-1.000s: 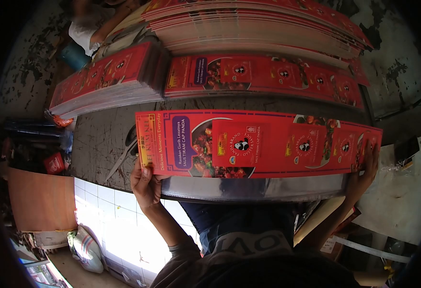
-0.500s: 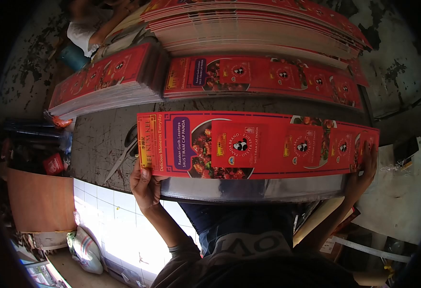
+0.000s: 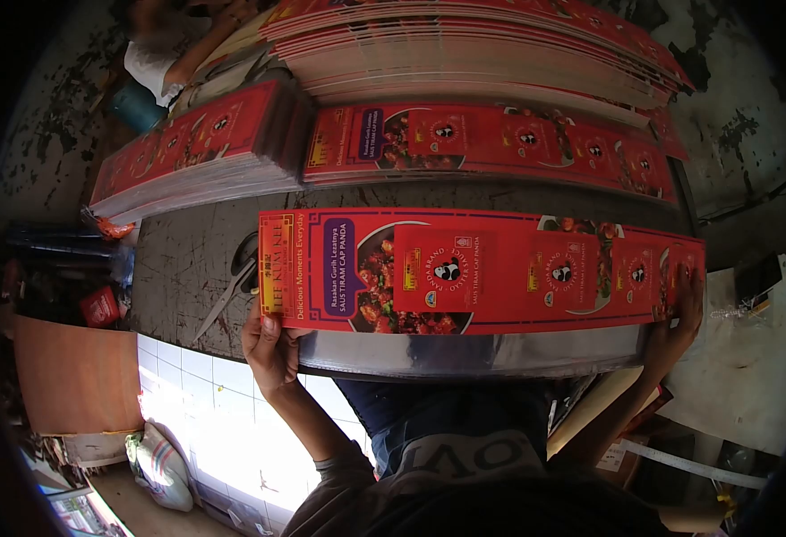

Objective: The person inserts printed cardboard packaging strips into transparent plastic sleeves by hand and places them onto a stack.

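Note:
A long red printed card strip (image 3: 509, 268) with panda logos and food pictures lies crosswise in front of me. My left hand (image 3: 270, 349) grips its left end, thumb on top. At the opposite end my right hand (image 3: 679, 313) holds the right edge, fingers partly over the print. Under the strip, a clear plastic sleeve stack (image 3: 465, 351) shows along the table's near edge. Scissors (image 3: 229, 295) rest on the table just left of the strip, their handles partly hidden beside it.
Beyond the strip lie a row of plastic-covered red strips (image 3: 491, 143) and a stack of them (image 3: 192, 148) at left. A tall pile of red cards (image 3: 474, 58) stands behind. Another person's arm (image 3: 200, 58) is at the upper left. The dark table (image 3: 174, 259) is scratched.
Almost nothing differs. The strip and both hands have shifted very slightly left, and my hold at both ends is the same.

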A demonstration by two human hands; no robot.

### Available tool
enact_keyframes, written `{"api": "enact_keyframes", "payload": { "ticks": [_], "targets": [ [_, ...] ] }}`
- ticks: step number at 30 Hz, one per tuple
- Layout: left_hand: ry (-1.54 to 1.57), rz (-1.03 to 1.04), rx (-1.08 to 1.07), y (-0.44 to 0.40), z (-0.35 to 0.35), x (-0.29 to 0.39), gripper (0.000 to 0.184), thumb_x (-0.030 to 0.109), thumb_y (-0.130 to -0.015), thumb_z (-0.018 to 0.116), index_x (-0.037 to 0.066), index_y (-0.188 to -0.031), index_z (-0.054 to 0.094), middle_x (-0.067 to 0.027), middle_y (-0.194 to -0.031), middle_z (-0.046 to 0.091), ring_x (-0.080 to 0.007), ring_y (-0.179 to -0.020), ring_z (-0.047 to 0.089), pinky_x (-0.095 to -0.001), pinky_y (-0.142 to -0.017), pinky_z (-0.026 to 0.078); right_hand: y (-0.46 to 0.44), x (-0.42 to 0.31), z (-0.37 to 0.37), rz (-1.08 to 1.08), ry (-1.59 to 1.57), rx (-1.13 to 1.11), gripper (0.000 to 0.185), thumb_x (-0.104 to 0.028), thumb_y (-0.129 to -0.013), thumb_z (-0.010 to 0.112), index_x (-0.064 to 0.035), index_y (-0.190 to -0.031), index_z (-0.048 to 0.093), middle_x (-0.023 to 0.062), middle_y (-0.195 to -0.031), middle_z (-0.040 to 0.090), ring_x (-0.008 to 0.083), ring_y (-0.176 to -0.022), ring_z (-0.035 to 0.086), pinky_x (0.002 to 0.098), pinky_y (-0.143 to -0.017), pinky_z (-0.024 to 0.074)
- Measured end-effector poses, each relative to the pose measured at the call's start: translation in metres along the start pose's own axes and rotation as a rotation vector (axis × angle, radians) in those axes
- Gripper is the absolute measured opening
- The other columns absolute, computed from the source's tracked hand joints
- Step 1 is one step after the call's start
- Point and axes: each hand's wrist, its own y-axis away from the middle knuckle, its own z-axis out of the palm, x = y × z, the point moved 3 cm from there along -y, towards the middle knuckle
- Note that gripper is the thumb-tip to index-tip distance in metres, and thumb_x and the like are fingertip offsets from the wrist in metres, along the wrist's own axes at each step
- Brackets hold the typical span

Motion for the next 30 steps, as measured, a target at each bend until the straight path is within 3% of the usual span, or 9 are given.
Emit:
{"api": "enact_keyframes", "payload": {
  "ticks": [30],
  "targets": [
    [0.024,-0.018,-0.017,-0.0005,-0.0037,-0.002,0.048,0.014,-0.088,0.05,-0.017,-0.12,0.033,-0.0272,-0.108,0.052,-0.0294,-0.088,0.062,-0.0372,-0.072,0.057,-0.0009,0.0018,0.0,-0.007,-0.001,-0.002,0.047,-0.014,-0.074,0.054,-0.0169,-0.121,0.054,0.0081,-0.129,0.047,0.0268,-0.122,0.041,0.0418,-0.097,0.0298]
  ]
}}
